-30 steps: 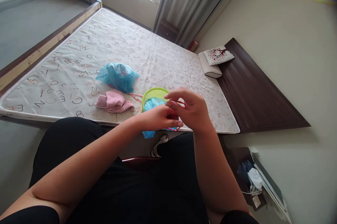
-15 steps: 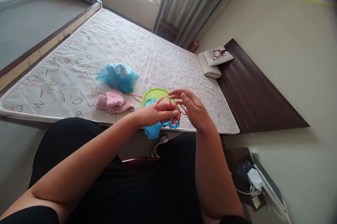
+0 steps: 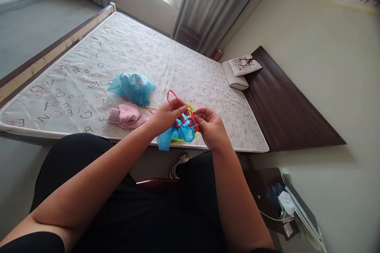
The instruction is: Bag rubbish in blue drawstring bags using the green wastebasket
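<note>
Red string (image 3: 171,94) runs in loops between my two hands over the near edge of the mattress. My left hand (image 3: 170,113) is closed on it, with a loop standing up above the fingers. The fingertips of my right hand (image 3: 210,125) pinch another part of the string, close to the left fingers. Under my hands sits a yellow-green basket (image 3: 178,140), mostly hidden by them. A blue plastic bag (image 3: 164,140) lies in the basket and hangs over its near side.
On the mattress (image 3: 148,43), a full blue plastic bag (image 3: 133,86) and a folded pink towel (image 3: 127,114) lie to the left. Pillows (image 3: 242,67) rest by the dark headboard (image 3: 287,102). A cluttered nightstand (image 3: 261,189) stands at the lower right.
My right hand has gone from loosely spread fingers to a pinch on the red string. My left hand has shifted slightly left and up, its wrist turned, and the string loop now stands higher.
</note>
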